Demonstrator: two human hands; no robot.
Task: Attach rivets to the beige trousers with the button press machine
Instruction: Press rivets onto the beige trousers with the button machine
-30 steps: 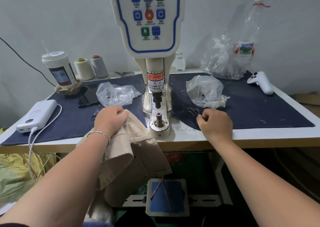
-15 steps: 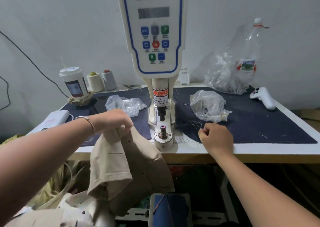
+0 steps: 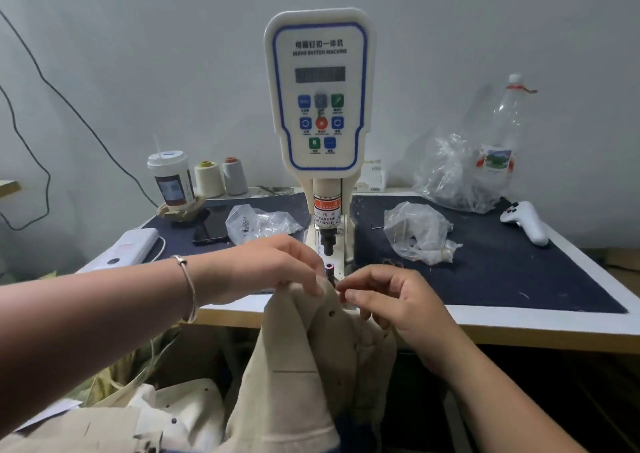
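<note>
left hand [image 3: 273, 267] pinches beige trousers [image 3: 311, 355] | bunched, dark rivets showing

One view only — a wide-angle camera worn on the person's head, facing forward and tilted down across the white-edged work table [image 3: 519, 324]. It sits close: both forearms enter from the bottom corners, and the fingertips [image 3: 317, 291] meet just below frame centre. Directly beyond the fingers the cream, blue-trimmed button press machine [image 3: 318, 92] stands square-on, its panel facing the lens. Below the fingers — nearest the lens — hang the beige cloth trousers [image 3: 304, 366]. Straight lines bow toward the edges.
</note>
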